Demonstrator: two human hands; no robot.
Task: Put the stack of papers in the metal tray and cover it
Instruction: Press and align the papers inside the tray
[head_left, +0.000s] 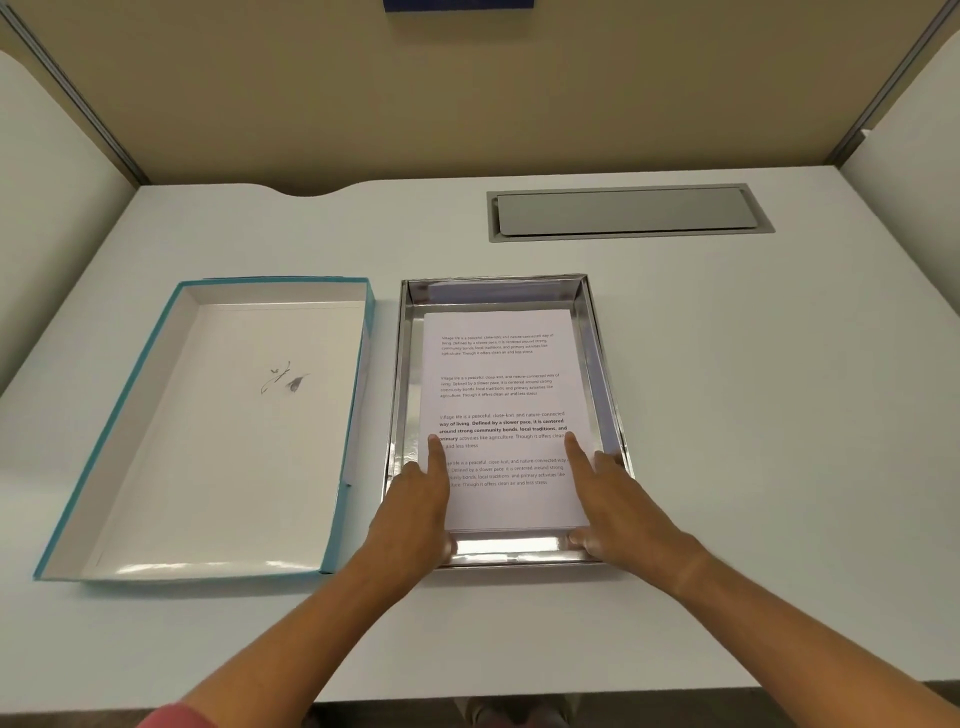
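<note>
A stack of printed white papers (501, 400) lies flat inside the shiny metal tray (601, 364) at the middle of the desk. My left hand (415, 514) is at the stack's near left corner, index finger stretched out on the top sheet and the other fingers curled at the near edge. At the near right corner, my right hand (608, 499) holds the stack in the same way. A teal box lid (223, 441) with a white inside lies open side up to the left of the tray, untouched.
A grey cable hatch (626, 212) is set flush in the white desk (753, 415) behind the tray. Beige partition walls close off the back and both sides. The desk's front edge runs just below my forearms.
</note>
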